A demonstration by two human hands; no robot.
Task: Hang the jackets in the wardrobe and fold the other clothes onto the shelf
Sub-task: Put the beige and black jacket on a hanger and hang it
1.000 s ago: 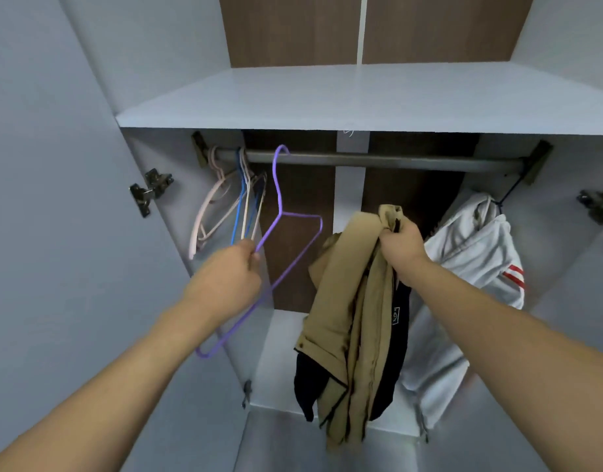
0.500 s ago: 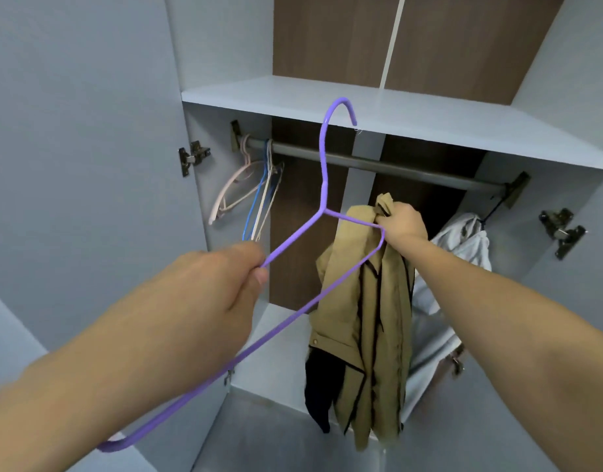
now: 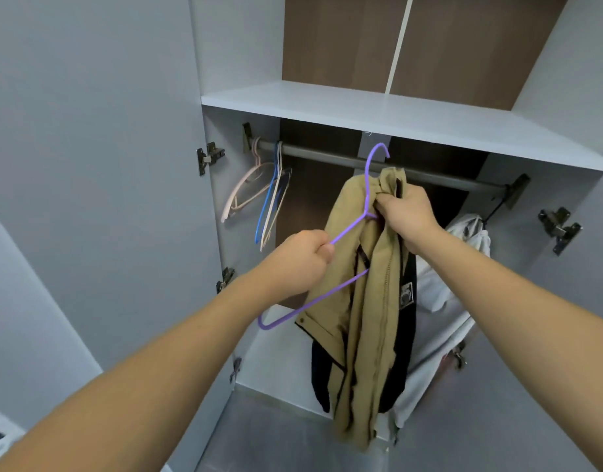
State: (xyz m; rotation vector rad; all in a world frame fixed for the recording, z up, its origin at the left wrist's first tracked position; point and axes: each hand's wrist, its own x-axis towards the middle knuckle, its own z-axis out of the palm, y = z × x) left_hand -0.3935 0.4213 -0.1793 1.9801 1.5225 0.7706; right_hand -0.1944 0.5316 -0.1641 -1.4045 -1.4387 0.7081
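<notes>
Spare hangers [image 3: 262,199] on rail [image 3: 327,158] at ten o'clock; left hand [image 3: 298,264], fingers curled round purple wire hanger [image 3: 347,229]; right hand [image 3: 407,212] at one o'clock, fingers bunching tan jacket [image 3: 358,301] collar; risk: hanger arm snags folds, jacket slips.

Door hinges: one [image 3: 209,158] at 10 o'clock on the left wardrobe side, another [image 3: 226,280] below it, a third [image 3: 236,367] lower still; a pair [image 3: 559,228] at 3 o'clock on the right side. Brown back panel [image 3: 334,39] at 12 o'clock, split by a white vertical strip [image 3: 398,42]. Grey floor [image 3: 276,441] at 6 o'clock.
</notes>
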